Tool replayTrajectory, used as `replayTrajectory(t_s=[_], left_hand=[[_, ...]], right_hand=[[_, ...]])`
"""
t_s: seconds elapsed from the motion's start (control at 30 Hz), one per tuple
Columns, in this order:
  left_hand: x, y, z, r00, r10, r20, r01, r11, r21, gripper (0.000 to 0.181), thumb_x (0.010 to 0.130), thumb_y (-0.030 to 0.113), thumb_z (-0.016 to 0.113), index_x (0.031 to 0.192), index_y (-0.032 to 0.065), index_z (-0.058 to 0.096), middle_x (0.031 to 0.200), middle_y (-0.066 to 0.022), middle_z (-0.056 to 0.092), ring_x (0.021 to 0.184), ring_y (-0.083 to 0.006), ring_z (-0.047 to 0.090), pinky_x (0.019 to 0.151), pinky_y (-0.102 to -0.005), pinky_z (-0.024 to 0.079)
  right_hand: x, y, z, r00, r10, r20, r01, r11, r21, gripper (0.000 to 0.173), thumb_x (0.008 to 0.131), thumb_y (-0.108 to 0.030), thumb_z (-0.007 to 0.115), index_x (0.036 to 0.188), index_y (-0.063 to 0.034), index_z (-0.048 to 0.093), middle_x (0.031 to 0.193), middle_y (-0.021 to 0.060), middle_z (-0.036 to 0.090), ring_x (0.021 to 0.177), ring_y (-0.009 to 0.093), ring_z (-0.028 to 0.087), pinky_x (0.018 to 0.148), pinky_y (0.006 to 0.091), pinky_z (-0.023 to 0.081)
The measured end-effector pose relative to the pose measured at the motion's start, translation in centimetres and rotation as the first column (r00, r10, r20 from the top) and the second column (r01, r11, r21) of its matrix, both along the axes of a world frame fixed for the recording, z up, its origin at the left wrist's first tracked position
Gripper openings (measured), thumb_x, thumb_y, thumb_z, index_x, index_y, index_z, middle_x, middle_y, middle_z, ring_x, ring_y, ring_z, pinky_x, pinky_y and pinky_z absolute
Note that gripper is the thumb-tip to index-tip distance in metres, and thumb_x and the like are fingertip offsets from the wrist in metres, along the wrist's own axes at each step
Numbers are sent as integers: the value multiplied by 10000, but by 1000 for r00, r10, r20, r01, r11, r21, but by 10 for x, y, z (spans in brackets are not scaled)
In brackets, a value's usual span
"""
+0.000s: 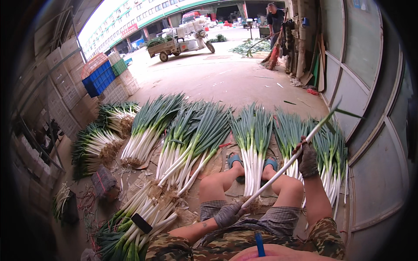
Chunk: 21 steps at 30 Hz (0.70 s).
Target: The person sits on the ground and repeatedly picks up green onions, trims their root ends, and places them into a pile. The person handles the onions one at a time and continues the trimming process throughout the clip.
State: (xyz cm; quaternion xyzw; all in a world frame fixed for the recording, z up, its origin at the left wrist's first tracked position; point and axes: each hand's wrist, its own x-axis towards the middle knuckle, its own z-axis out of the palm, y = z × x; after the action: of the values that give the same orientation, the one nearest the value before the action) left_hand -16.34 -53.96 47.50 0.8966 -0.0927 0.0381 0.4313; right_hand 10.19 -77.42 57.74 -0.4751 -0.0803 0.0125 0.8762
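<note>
One long scallion stalk (277,173) slants across my lap from lower left to upper right. Its root end is in my left hand (228,214), which wears a grey glove. Farther up, my gloved right hand (308,158) grips the stalk just below its green leaves. Between my feet lies a bundle of scallions (253,150) with the leaves pointing away from me. Beyond my right hand lie more scallion bundles (329,153). To my left, a loose pile with roots and white stems (143,213) crosses beside my leg.
Scallion bundles (147,130) line the floor ahead. A dark phone-like object (141,223) rests on the left pile. Crates (98,80) and stacked boxes (65,78) stand at left, a panelled door (375,182) at right. Farther off are a cargo tricycle (183,44) and a person (275,21) holding a long handle.
</note>
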Motion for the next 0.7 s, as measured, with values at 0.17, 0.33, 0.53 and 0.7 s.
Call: replayTrajectory(t_s=[0.17,0.33,0.53,0.7], left_hand=[[-17,8,1,962,257,91,-240,957,-161,247,986,290,490,1043,63,569,667,-116,569,615,-254,591,554,-380,450],[-22,30,52,864,500,61,-445,813,-375,221,973,263,518,1022,51,558,701,-132,576,626,-272,585,573,-379,454],[-39,43,91,774,631,42,-474,623,-622,224,995,260,472,900,59,495,635,3,498,545,-82,481,492,-257,417],[-54,54,67,697,706,126,-574,654,-493,233,956,252,551,868,36,555,603,-62,499,526,-164,487,497,-317,402]], right_hand=[[13,121,99,920,360,157,-340,930,-137,297,987,-237,470,1175,-7,477,736,27,505,597,138,520,585,297,491],[19,235,175,771,597,221,-594,800,-88,285,978,-256,487,1134,-17,504,697,20,501,574,136,509,573,300,489],[0,310,212,680,683,265,-673,726,-141,222,955,-228,508,993,-10,523,680,38,509,565,159,510,567,329,492],[-10,304,195,651,708,274,-721,689,-69,289,960,-225,496,1099,28,514,691,44,515,572,159,521,565,329,496]])
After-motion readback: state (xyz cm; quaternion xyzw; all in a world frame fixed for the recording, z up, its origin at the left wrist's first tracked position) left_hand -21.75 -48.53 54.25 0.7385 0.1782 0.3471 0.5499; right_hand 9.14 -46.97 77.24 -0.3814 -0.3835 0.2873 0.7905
